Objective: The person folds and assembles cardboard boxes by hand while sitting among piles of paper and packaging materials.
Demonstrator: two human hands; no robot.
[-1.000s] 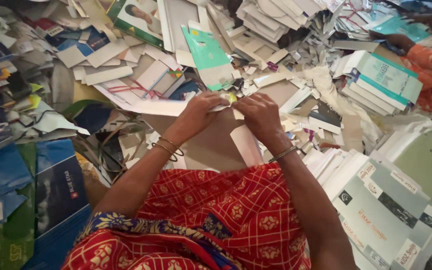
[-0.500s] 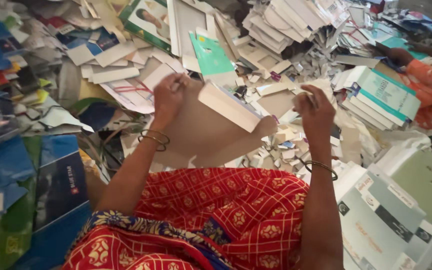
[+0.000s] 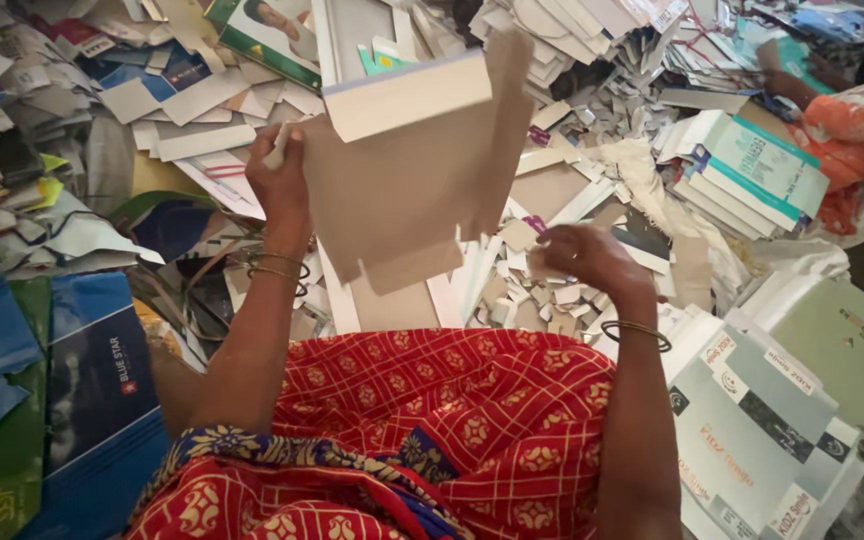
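The left hand (image 3: pixel 280 180) is raised, its grip clamped on the left edge of a coverless book block (image 3: pixel 407 95) with a torn brown board cover (image 3: pixel 402 200) hanging from it; the cover hides the heap behind. The right hand (image 3: pixel 587 258), lower and to the right, is curled shut; whether it pinches a scrap is unclear. Right of it lies a teal-and-white book stack (image 3: pixel 752 165). Below the left hand, blue printed sheets (image 3: pixel 92 390) run off the frame.

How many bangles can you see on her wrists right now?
3: two thin bangles on the left wrist below the left hand, one bangle on the right wrist. Others may be hidden.
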